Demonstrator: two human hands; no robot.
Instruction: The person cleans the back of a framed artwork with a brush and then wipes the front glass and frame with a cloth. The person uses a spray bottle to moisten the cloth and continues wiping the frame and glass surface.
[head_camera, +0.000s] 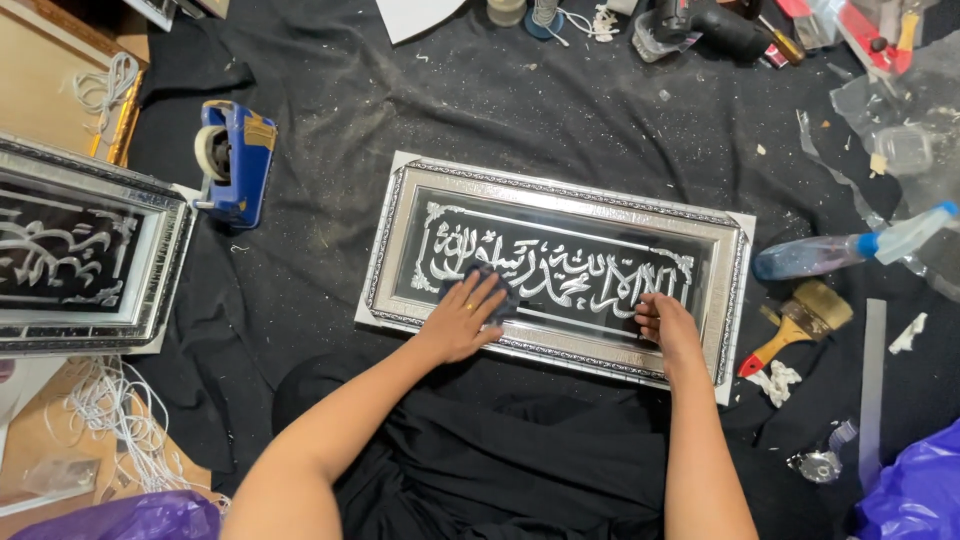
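Silver-framed calligraphy panel (560, 275) lies flat on a black cloth (330, 120) spread over the floor, directly in front of a seated person seen from above. It is a long rectangle with an ornate silver frame and silver script on dark glass. The left hand (465, 318) is spread flat, fingers open, pressing a small dark cloth pad (492, 285) against the glass near the panel's lower left, a hold that suits wiping the surface. The right hand (662, 322) is curled over the frame's near edge, fingers bent against the glass, apparently steadying the panel so it does not slide; whether it pinches anything cannot be told. Just right of the panel lie a spray bottle (850, 248) with blue liquid and a paintbrush (800, 325) with a red and yellow handle, both within easy reach of that hand. To the left, well apart, stands a blue packing-tape dispenser (232, 160), and past it a second, similar framed panel (85, 255) rests at the picture's left edge. White cord (105, 410) is tangled on the floor at lower left. A power drill (700, 25) and small clutter sit along the top edge, and purple plastic bags (915, 490) show in the bottom corners. Dust and small scraps speckle the black cloth.
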